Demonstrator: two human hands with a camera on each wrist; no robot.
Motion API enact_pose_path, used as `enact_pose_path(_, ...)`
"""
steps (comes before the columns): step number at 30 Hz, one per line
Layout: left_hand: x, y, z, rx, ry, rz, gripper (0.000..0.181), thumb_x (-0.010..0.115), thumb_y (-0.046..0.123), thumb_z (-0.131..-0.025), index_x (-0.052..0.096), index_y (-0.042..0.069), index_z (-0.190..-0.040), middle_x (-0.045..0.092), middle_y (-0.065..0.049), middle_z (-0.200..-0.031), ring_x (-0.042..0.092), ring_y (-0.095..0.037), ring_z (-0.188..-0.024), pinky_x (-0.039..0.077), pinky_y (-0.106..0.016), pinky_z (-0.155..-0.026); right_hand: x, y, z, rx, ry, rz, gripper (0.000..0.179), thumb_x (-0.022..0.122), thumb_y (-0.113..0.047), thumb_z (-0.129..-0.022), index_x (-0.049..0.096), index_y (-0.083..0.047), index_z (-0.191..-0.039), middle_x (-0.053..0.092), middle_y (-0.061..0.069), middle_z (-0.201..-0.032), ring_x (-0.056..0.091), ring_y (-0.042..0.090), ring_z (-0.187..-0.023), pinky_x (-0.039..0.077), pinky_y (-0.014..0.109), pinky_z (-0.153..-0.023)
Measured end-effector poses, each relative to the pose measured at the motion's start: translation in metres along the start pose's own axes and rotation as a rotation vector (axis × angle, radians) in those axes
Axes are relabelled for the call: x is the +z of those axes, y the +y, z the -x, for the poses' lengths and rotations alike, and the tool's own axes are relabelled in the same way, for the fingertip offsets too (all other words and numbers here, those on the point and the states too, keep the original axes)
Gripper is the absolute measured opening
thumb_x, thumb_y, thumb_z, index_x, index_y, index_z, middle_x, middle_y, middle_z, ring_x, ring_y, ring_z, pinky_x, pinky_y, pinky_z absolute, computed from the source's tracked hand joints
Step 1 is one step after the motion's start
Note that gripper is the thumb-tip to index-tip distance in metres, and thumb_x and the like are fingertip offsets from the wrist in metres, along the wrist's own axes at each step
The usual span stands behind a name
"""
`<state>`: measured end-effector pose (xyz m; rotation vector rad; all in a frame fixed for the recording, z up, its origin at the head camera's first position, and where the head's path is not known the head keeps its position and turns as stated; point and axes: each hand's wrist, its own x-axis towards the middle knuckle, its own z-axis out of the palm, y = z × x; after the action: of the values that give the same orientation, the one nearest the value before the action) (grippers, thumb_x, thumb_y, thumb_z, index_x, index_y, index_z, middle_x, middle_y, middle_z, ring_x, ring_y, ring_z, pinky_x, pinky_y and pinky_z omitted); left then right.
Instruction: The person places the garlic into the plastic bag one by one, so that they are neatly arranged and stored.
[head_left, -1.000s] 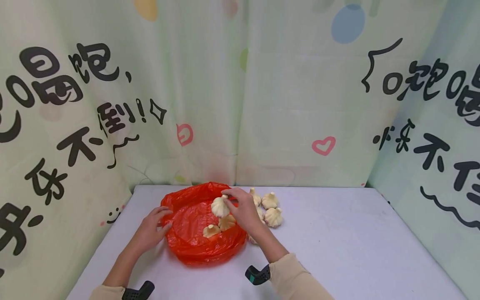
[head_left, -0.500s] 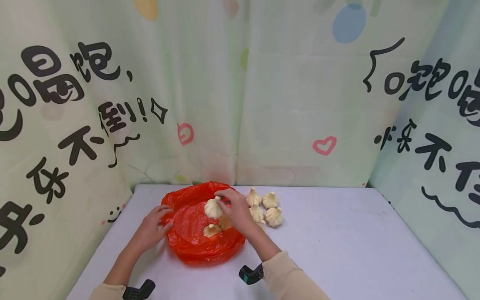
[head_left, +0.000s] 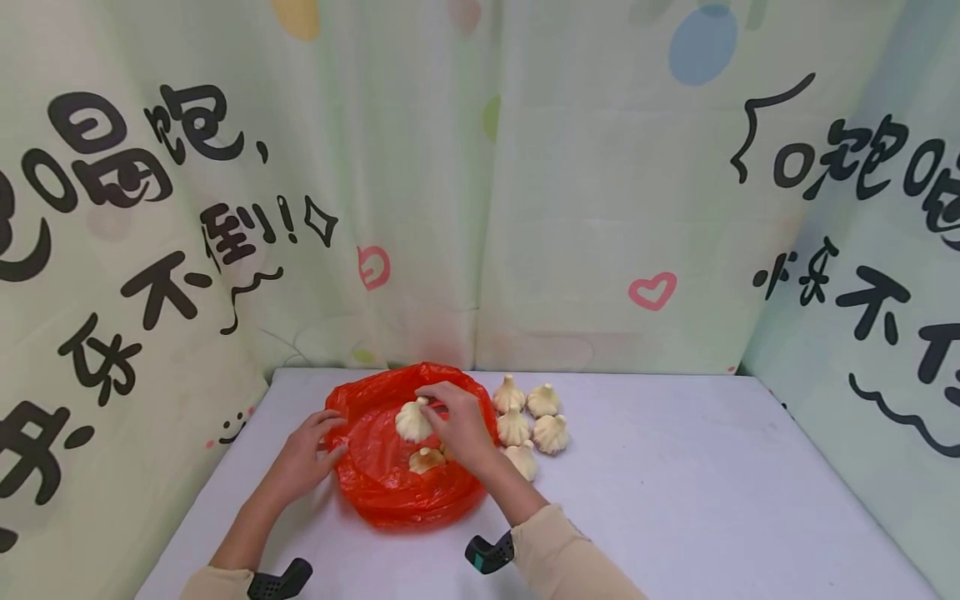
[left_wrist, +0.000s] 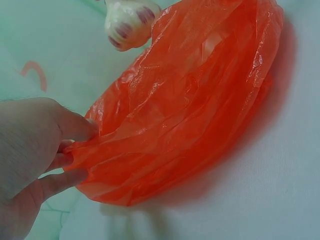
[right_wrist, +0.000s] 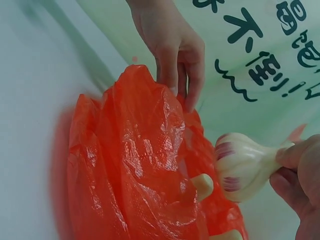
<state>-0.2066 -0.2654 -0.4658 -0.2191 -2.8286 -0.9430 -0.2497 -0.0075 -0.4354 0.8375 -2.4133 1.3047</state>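
A red plastic bag [head_left: 397,507] stands with its mouth spread wide on the white table. At its left rim, the fingers and thumb of my left hand [head_left: 302,457] hold the plastic; the left wrist view shows them on both sides of the bag's edge [left_wrist: 115,155]. Over the opening, my right hand [head_left: 463,427] pinches a garlic bulb [head_left: 412,422] by its stem. Purple streaks mark that bulb [right_wrist: 240,165] in the right wrist view. Another bulb [head_left: 425,460] lies inside the bag, with one more partly hidden behind the right hand.
Several garlic bulbs [head_left: 551,434] sit in a cluster on the table [head_left: 675,492], just right of the bag. Printed curtains [head_left: 585,208] stand behind the table and along both sides.
My right hand has moved left with the garlic bulb, from the bag's right part to nearer its middle. My left hand has stayed at the left rim.
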Motion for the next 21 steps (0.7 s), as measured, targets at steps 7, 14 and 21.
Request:
enact_pose_path(7, 0.002, -0.003, 0.000, 0.024, 0.017, -0.011, 0.042, 0.068, 0.008, -0.087, 0.058, -0.002, -0.126, 0.050, -0.021, -0.134, 0.054, -0.038, -0.118, 0.059, -0.044, -0.085, 0.007, -0.002, 0.000, -0.003, -0.030, -0.010, 0.025, 0.066, -0.009, -0.090, 0.068, -0.009, -0.115, 0.069, 0.004, -0.109, 0.066, 0.015, -0.097, 0.056, 0.019, -0.085)
enact_pose_path(14, 0.001, -0.002, 0.000, 0.005, 0.001, -0.002, 0.042, 0.068, 0.008, -0.088, 0.057, -0.002, -0.127, 0.048, -0.021, -0.136, 0.053, -0.039, -0.120, 0.058, -0.045, -0.085, 0.014, -0.006, 0.002, -0.002, -0.054, -0.019, 0.023, 0.067, -0.010, -0.090, 0.069, -0.010, -0.113, 0.070, 0.004, -0.108, 0.066, 0.015, -0.096, 0.057, 0.020, -0.084)
enact_pose_path(21, 0.000, -0.002, 0.001, -0.010, -0.010, -0.007, 0.042, 0.067, 0.008, -0.088, 0.057, -0.002, -0.127, 0.048, -0.022, -0.137, 0.052, -0.040, -0.121, 0.058, -0.045, -0.086, 0.019, -0.009, 0.005, 0.021, -0.090, -0.029, 0.023, 0.067, -0.010, -0.090, 0.070, -0.013, -0.112, 0.070, 0.003, -0.109, 0.067, 0.014, -0.097, 0.057, 0.022, -0.085)
